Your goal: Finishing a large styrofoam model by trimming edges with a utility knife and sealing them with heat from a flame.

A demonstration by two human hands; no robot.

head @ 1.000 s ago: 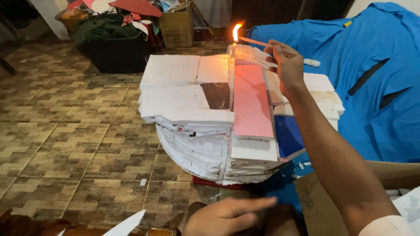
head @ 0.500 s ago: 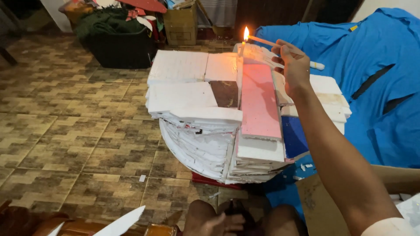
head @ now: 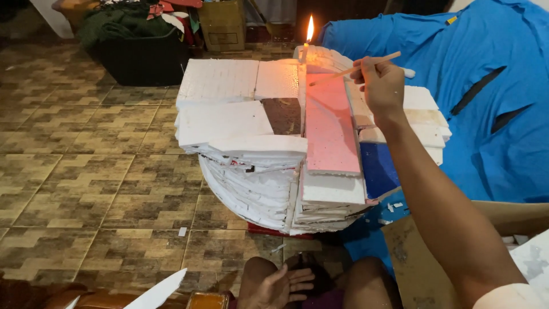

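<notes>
Between the pinched fingers (head: pixel 366 67) of the right hand (head: pixel 382 86) sits a thin wooden stick (head: pixel 354 68), held at a slant with its lower tip pointing toward a lit white candle (head: pixel 303 54). That candle stands upright on top of a rounded stack of white foam slabs (head: pixel 229 114), its flame just above the stick's tip; whether the tip touches the candle is hard to tell. Just beside the hand, a long pink foam strip (head: pixel 330 129) lies along the stack's top, with a dark brown patch (head: pixel 283 114) to its left. Behind the hand spreads a rumpled blue cloth (head: pixel 486 114).

Lower down, the left hand (head: pixel 283 286) rests near the person's knee with its fingers loosely spread, holding nothing. A white blade-shaped sheet (head: pixel 157 292) lies near it at the bottom edge. Brown patterned floor tiles (head: pixel 86 171) surround the stack, and a piece of cardboard (head: pixel 417 263) lies at the right.
</notes>
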